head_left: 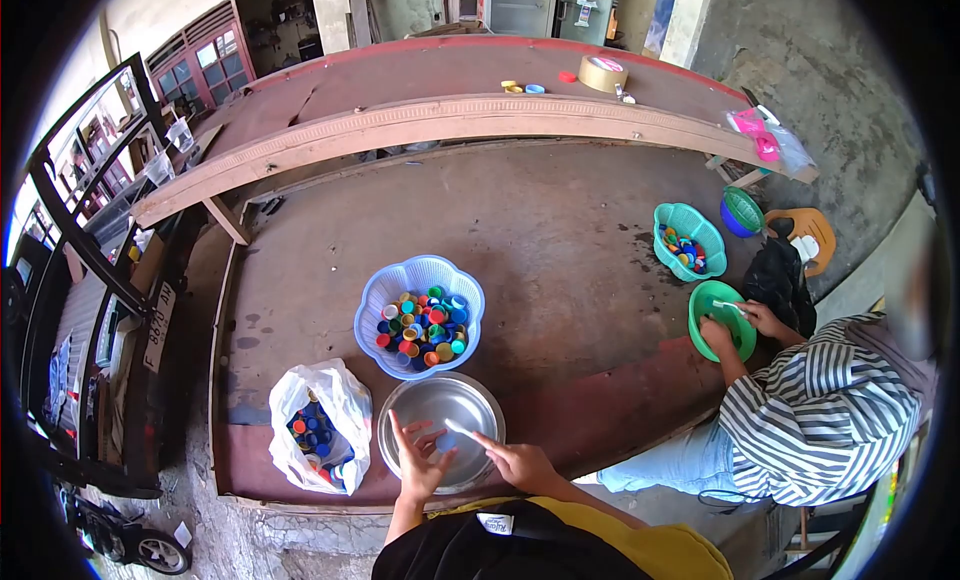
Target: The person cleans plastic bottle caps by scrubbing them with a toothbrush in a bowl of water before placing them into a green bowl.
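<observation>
Above the round metal basin (490, 400), my left hand (422, 468) has its index finger raised. A small pale-blue round piece (446, 442), which looks like a bottle cap, is at the tips of its other fingers. My right hand (525, 468) is closed around a slim white tool (460, 428) that looks like a toothbrush, its far end near the cap. Just beyond the basin stands a scalloped lilac plastic basket (368, 320) of many-coloured bottle caps (432, 325). A white plastic bag (345, 400) of mostly blue caps (312, 430) sits left of the basin.
A co-worker in a striped top (820, 410) works at a green bowl (697, 330) on the right. Beyond it is a turquoise basket (668, 220) with caps. A wooden beam (450, 120) crosses the table's far side, with a tape roll (603, 74) behind it.
</observation>
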Action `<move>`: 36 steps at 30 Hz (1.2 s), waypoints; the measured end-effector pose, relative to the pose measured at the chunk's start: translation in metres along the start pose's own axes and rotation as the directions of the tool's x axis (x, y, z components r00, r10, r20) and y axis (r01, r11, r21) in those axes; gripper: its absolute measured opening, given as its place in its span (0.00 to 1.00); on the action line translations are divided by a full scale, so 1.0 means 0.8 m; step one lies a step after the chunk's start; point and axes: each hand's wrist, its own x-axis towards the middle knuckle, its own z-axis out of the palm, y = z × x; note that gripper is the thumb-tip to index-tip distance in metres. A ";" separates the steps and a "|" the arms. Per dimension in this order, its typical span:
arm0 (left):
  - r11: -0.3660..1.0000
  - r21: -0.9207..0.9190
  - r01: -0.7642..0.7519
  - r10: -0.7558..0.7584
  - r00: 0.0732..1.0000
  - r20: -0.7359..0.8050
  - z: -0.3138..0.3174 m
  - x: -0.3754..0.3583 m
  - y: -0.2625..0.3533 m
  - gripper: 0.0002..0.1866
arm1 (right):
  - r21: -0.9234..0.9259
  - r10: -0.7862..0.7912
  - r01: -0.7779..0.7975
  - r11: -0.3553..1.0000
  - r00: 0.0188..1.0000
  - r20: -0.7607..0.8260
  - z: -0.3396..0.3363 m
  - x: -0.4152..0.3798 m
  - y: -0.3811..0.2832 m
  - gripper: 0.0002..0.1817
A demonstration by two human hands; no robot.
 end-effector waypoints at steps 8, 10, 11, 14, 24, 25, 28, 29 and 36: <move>0.975 -0.220 0.000 -0.008 0.999 -0.037 0.001 0.003 -0.012 0.62 | 0.079 -0.032 0.032 0.996 0.999 0.000 -0.001 -0.002 0.008 0.27; 0.952 -0.307 -0.008 -0.001 1.000 -0.027 0.003 0.003 -0.021 0.60 | 0.138 -0.044 0.041 0.990 0.999 0.013 -0.002 -0.001 0.007 0.27; 0.936 -0.351 0.038 -0.050 0.998 -0.026 0.001 0.001 -0.029 0.59 | 0.161 -0.029 0.023 0.987 0.999 0.032 0.000 -0.001 0.006 0.27; 0.827 -0.544 0.144 -0.193 0.981 -0.034 0.006 0.001 -0.029 0.51 | 0.125 0.054 -0.066 0.990 0.994 0.100 -0.021 0.008 -0.001 0.26; 0.616 -0.761 0.203 -0.328 0.945 -0.014 0.011 -0.002 -0.024 0.40 | 0.213 0.020 -0.033 0.977 0.998 0.061 -0.005 0.015 0.004 0.26; 0.610 -0.764 0.210 -0.333 0.943 -0.006 0.013 -0.002 -0.023 0.40 | 0.218 -0.024 0.016 0.976 0.999 0.037 -0.003 0.013 0.003 0.26; 0.637 -0.739 0.218 -0.323 0.946 0.001 0.012 -0.003 -0.034 0.40 | 0.159 0.106 -0.127 0.979 0.985 0.136 -0.008 0.020 -0.004 0.27; 0.619 -0.755 0.217 -0.312 0.950 0.017 0.011 -0.002 -0.038 0.40 | 0.176 0.082 -0.099 0.979 0.991 0.101 -0.009 0.020 -0.002 0.27; 0.625 -0.740 0.247 -0.289 0.954 0.074 0.009 -0.002 -0.025 0.38 | 0.182 0.081 -0.087 0.979 0.996 0.038 -0.005 0.015 -0.005 0.26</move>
